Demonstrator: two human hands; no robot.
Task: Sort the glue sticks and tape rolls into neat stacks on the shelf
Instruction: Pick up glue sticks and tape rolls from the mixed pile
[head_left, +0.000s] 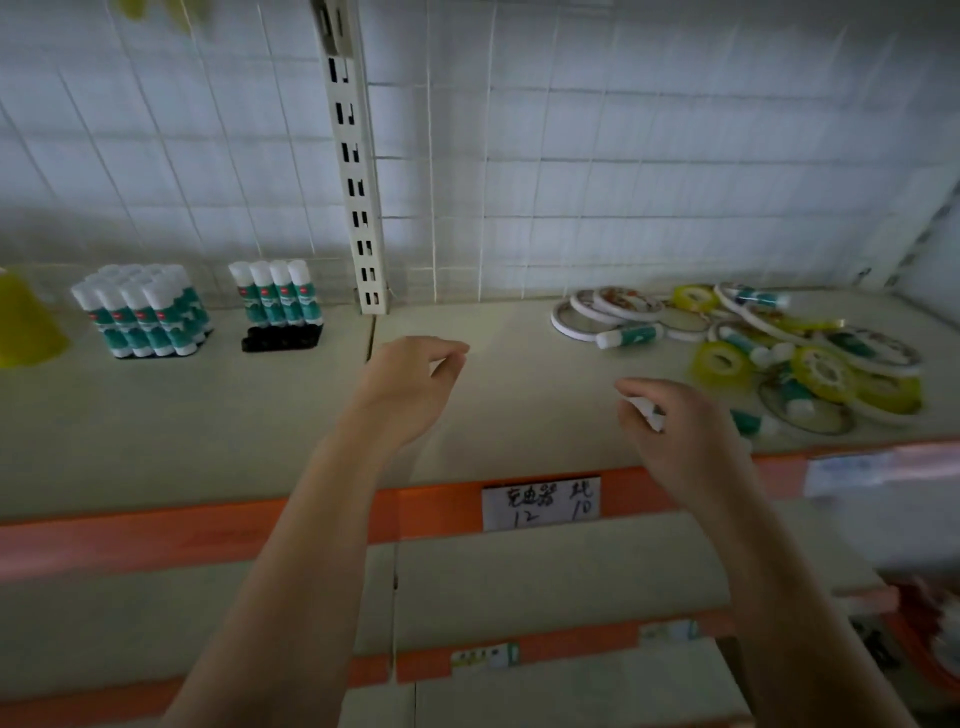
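Observation:
A mixed heap of white and yellow tape rolls (810, 358) and loose teal-and-white glue sticks lies at the right of the shelf (234, 415). One glue stick (631, 335) lies on its side at the heap's left edge. At the left stand a full black tray of glue sticks (143, 317) and a second tray (280, 338) with one row of sticks. My right hand (675, 431) hovers beside the heap, fingers curled round a glue stick (652, 415). My left hand (410, 389) hangs over mid-shelf, loosely curled, holding nothing.
A slotted metal upright (358, 171) and a white wire grid back the shelf. A yellow object (26, 322) stands at the far left. The shelf front has an orange strip with a handwritten label (540, 501). Lower shelves show below.

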